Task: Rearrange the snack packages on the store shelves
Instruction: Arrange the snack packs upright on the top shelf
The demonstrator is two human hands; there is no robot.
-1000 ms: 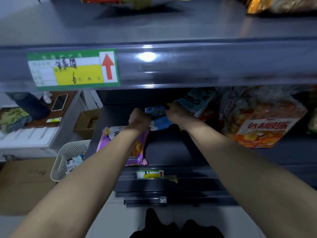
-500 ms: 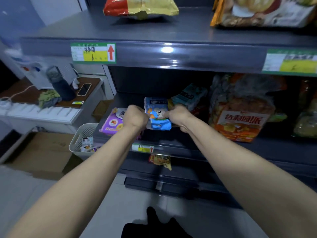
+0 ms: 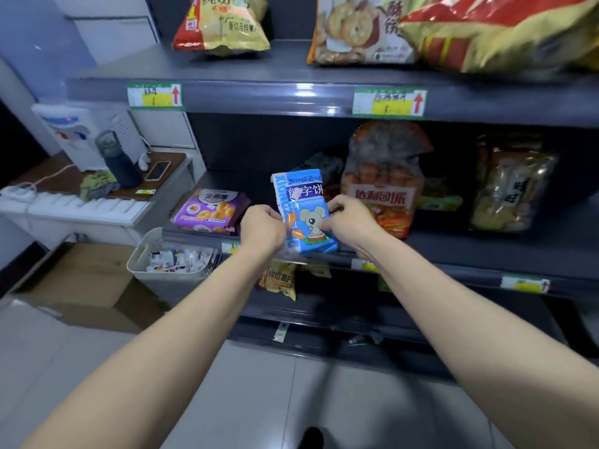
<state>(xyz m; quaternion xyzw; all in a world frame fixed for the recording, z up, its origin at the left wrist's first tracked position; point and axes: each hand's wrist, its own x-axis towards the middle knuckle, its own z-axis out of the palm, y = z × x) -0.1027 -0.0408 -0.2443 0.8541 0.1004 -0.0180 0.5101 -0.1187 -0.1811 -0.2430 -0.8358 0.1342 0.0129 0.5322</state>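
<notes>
My left hand [image 3: 263, 229] and my right hand [image 3: 351, 219] are both clamped on a blue snack package [image 3: 303, 212] printed with a cartoon koala, one hand on each side edge, holding it upright between them in front of the middle shelf [image 3: 486, 254]. Just left of my left hand a purple snack pack [image 3: 210, 210] lies flat on that shelf, and just beyond my right hand stands a clear bag with an orange label [image 3: 385, 186]. Below my left hand a white basket [image 3: 146, 254] sits beside the shelving.
</notes>
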